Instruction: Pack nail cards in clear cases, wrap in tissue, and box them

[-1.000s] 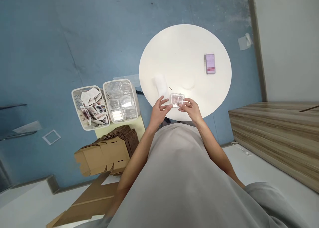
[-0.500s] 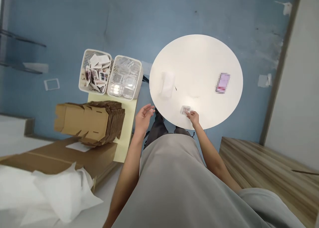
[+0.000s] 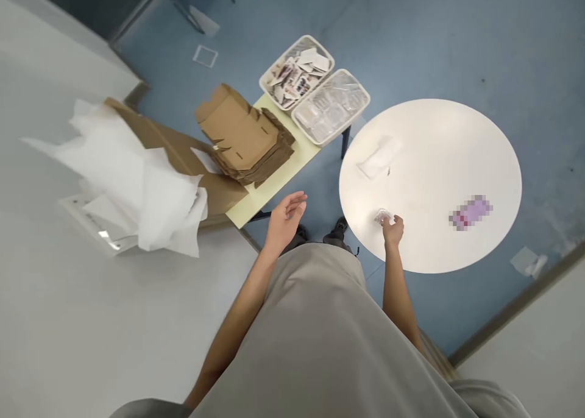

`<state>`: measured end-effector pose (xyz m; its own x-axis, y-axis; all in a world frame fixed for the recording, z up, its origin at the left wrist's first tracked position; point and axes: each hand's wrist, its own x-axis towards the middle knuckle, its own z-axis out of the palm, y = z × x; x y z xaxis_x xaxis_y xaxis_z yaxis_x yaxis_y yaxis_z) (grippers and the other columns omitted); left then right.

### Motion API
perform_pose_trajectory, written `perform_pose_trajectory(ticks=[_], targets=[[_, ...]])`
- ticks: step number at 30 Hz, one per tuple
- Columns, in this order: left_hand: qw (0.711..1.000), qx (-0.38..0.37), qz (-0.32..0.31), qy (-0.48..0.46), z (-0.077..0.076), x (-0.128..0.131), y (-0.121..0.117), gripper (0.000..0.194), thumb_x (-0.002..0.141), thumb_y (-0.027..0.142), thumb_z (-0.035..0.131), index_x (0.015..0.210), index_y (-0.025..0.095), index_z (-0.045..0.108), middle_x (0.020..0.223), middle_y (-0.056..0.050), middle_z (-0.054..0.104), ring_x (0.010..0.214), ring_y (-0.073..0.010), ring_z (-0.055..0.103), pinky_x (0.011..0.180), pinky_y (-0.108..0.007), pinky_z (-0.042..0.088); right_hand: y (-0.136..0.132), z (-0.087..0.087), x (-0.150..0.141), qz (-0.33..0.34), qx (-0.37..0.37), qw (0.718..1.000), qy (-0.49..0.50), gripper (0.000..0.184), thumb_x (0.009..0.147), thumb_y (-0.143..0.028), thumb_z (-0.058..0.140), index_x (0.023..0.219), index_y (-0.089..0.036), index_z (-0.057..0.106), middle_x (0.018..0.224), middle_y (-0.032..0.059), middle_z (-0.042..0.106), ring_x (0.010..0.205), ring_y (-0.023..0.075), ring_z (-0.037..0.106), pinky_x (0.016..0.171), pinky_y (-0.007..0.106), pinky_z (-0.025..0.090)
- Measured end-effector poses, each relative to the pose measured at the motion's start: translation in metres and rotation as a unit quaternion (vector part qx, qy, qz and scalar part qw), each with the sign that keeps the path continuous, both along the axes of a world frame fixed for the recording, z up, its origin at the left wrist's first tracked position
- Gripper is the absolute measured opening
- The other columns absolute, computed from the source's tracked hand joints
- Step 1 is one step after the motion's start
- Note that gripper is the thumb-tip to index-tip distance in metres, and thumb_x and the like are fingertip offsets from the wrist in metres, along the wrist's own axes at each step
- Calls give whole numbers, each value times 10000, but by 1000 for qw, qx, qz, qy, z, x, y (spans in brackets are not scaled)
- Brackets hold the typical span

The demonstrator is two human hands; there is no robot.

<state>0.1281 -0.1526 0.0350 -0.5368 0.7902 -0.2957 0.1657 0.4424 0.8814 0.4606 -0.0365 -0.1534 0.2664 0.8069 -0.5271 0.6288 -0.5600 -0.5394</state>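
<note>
My right hand (image 3: 393,230) is closed at the edge of a small clear plastic box (image 3: 382,216) with small reddish or dark things inside. The box is at the near left edge of a round white table (image 3: 439,131), and my thumb and fingertips grip its right side. Off the table, my left hand (image 3: 286,220) hangs in the air with its fingers apart and nothing in it. A folded white translucent sheet or bag (image 3: 380,157) lies on the table beyond the box, with a tiny dark bit beside it.
A pixelated purple object (image 3: 470,212) lies on the table's right. On a yellow side table (image 3: 274,183) stand a basket of printed cards (image 3: 297,70), a basket of clear plastic boxes (image 3: 329,108) and flattened cardboard boxes (image 3: 242,131). White paper (image 3: 128,174) tops a large carton.
My view has turned left, so the tables and baskets appear shifted right and tilted. My right hand stays at the small clear box, and my left hand stays raised and open.
</note>
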Motion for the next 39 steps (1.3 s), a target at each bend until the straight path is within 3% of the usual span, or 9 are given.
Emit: perform_pose_trajectory(ticks=[5, 10, 13, 17, 20, 25, 31, 35, 39], targets=[[985, 73, 64, 142, 40, -59, -50, 395, 1077, 536, 679, 1333, 247, 762, 1389, -132, 785, 1316, -279, 756, 1138, -482, 639, 6, 45, -110, 100, 67, 983, 141, 623, 967, -591, 611, 1396, -143, 679, 1488, 212, 731, 1033, 261, 810, 1003, 427, 631], [913, 109, 197, 342, 72, -135, -130, 319, 1117, 474, 655, 1330, 255, 744, 1353, -109, 772, 1333, -282, 720, 1104, -494, 640, -35, 114, -250, 260, 112, 918, 277, 565, 959, -676, 687, 1253, -199, 762, 1279, 151, 828, 999, 262, 797, 985, 449, 631], [891, 80, 213, 393, 68, -181, -176, 445, 1025, 468, 805, 1384, 217, 730, 1456, -168, 737, 1426, -347, 669, 1202, -567, 584, -76, 159, -318, 336, 105, 869, 348, 507, 993, -674, 709, 1230, -233, 790, 1208, 107, 849, 997, 252, 806, 960, 428, 642], [928, -25, 116, 353, 47, -225, -210, 572, 932, 451, 867, 1433, 219, 717, 1551, -174, 705, 1477, -391, 648, 1280, -591, 516, -124, 205, -377, 398, 95, 830, 379, 469, 1025, -684, 704, 1227, -273, 805, 1225, 79, 853, 1008, 239, 809, 982, 425, 648], [947, -33, 92, 307, 36, -237, -220, 351, 1049, 391, 680, 1350, 235, 767, 1428, -127, 783, 1347, -333, 740, 1198, -521, 576, -148, 218, -400, 413, 96, 826, 371, 465, 1030, -684, 697, 1223, -275, 807, 1208, 80, 861, 1006, 248, 809, 982, 442, 652], [945, 39, 136, 296, 37, -247, -231, 382, 1131, 466, 558, 1223, 208, 826, 1245, -122, 854, 1176, -289, 807, 1061, -441, 629, -177, 218, -413, 395, 94, 845, 349, 466, 1016, -696, 714, 1198, -279, 813, 1226, 85, 868, 1014, 254, 815, 967, 450, 663], [926, 140, 210, 281, 75, -238, -242, 409, 1189, 476, 500, 1328, 242, 805, 1314, -94, 844, 1257, -240, 795, 1108, -404, 632, -210, 244, -417, 376, 70, 831, 404, 603, 941, -773, 796, 1297, -286, 794, 1372, 109, 830, 1158, 276, 809, 1014, 451, 677], [912, 226, 162, 301, 101, -207, -236, 313, 1169, 416, 588, 1312, 259, 818, 1377, -78, 822, 1338, -249, 774, 1198, -452, 610, -226, 262, -413, 374, 56, 797, 471, 679, 895, -817, 828, 1338, -303, 793, 1443, 89, 794, 1320, 316, 774, 1093, 469, 672], [925, 222, 152, 269, 105, -197, -223, 313, 1166, 443, 598, 1227, 244, 831, 1296, -71, 847, 1250, -243, 809, 1116, -428, 659, -229, 257, -405, 349, 52, 799, 486, 784, 874, -846, 831, 1436, -305, 748, 1454, 101, 769, 1384, 354, 754, 1114, 506, 676]])
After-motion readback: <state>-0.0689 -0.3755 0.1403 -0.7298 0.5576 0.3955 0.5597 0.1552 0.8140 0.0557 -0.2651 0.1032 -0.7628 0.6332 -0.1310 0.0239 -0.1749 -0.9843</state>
